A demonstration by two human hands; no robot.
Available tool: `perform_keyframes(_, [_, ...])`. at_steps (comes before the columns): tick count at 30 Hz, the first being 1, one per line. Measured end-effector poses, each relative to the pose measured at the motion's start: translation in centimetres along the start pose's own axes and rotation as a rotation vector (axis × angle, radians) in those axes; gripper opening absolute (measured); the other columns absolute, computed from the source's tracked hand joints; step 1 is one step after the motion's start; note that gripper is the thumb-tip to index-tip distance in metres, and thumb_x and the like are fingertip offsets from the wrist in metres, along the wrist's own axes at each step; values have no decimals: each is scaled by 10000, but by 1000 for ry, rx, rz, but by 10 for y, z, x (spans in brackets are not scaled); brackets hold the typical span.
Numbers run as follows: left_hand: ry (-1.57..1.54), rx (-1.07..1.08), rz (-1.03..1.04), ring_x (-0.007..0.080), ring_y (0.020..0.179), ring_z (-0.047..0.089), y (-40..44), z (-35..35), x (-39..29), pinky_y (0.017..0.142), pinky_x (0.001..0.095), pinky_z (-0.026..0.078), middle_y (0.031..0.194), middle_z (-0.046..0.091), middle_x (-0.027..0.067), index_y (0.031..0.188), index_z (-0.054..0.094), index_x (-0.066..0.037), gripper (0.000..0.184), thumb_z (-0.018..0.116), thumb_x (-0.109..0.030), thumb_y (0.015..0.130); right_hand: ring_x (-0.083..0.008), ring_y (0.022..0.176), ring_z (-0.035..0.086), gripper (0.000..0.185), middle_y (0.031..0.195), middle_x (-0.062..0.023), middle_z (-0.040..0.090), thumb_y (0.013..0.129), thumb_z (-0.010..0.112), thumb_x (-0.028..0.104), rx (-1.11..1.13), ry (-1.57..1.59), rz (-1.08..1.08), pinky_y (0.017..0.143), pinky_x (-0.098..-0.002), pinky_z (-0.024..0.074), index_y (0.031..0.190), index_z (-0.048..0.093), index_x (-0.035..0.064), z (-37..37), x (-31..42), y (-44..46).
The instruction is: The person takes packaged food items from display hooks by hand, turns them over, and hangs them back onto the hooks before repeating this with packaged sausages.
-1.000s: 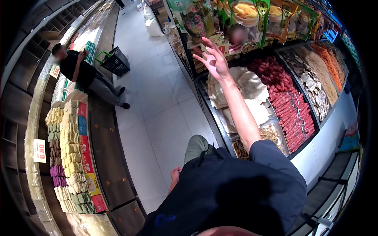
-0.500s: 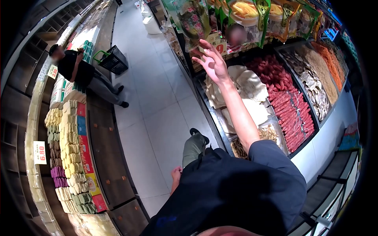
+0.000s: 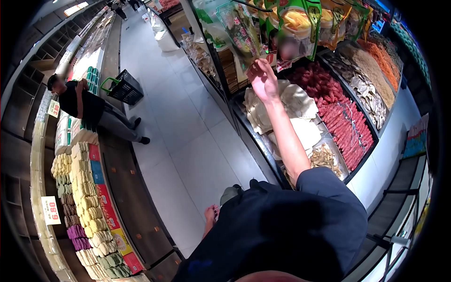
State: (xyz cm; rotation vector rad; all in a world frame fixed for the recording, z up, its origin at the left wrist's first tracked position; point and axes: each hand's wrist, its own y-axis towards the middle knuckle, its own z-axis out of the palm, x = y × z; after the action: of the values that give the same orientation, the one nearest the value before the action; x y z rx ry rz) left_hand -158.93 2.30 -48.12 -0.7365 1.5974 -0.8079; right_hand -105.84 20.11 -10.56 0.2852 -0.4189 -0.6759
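A shop aisle seen from above, past the dark shirt of the person wearing the camera. The right hand (image 3: pixel 264 81) reaches up and forward to the lower end of a clear-and-green hanging bag (image 3: pixel 240 33). Its fingers are bent and close together; whether they touch or pinch the bag cannot be told. The bag hangs from a rack at the top, just left of a row of green-edged and orange packets (image 3: pixel 298 28).

Below the outstretched forearm is a counter of loose dried food: flat, pale pieces (image 3: pixel 300 102), then red sausages (image 3: pixel 347 129), with silvery dried fish (image 3: pixel 370 98) and an orange heap (image 3: pixel 379 58) farther right. The left hand (image 3: pixel 212 214) hangs low by the hip, over the tiled floor (image 3: pixel 188 164); its fingers look curled, but whether they hold anything cannot be told.

Along the left side, a shelf carries stacked bundles (image 3: pixel 89 207) in yellow, green, brown and purple, beside a price card (image 3: pixel 51 210) reading 6.80. Farther up the aisle stands 1 person (image 3: pixel 89 105) in dark clothes, near a black basket (image 3: pixel 128 88) with a green handle.
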Motion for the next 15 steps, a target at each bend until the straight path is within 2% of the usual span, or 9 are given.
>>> perform_keyframes(2, [-30, 2, 27, 180, 709, 613, 0, 0, -20, 596, 295, 499, 935, 655, 98, 1113, 566, -34, 246, 491, -192, 940, -162, 962, 592, 140, 990, -5, 647, 894, 611, 122, -8, -85, 26, 897, -367, 474, 1031, 635, 102, -2, 4, -5])
perform_keyframes(7, [-93, -26, 229, 170, 693, 611, 9, 8, -57, 589, 294, 497, 942, 657, 101, 1134, 564, -49, 250, 450, -183, 957, -187, 1063, 569, 295, 1154, -42, 609, 921, 547, 138, 133, -92, 89, 974, -395, 438, 1208, 569, 72, 9, 5, -13])
perform_keyframes(8, [-93, -40, 224, 170, 693, 611, -3, 3, -54, 589, 294, 497, 942, 657, 101, 1134, 564, -49, 250, 450, -183, 957, -204, 1097, 559, 294, 1171, -56, 606, 919, 547, 145, 187, -68, 100, 993, -404, 425, 1201, 572, 68, 2, 2, -11])
perform_keyframes(12, [-113, -79, 167, 176, 693, 612, -17, 21, -31, 601, 296, 497, 950, 658, 103, 1133, 574, -42, 261, 442, -169, 947, -235, 1120, 551, 325, 1187, -114, 596, 910, 560, 167, 169, -110, 150, 1008, -440, 414, 1217, 565, 63, 8, 4, -14])
perform_keyframes(15, [-50, -119, 114, 177, 702, 611, -7, 19, 20, 614, 297, 495, 950, 659, 98, 1116, 592, -29, 266, 444, -156, 935, -238, 1126, 545, 334, 1192, -106, 592, 911, 557, 166, 182, -109, 160, 1012, -440, 409, 1227, 559, 55, 13, 8, -15])
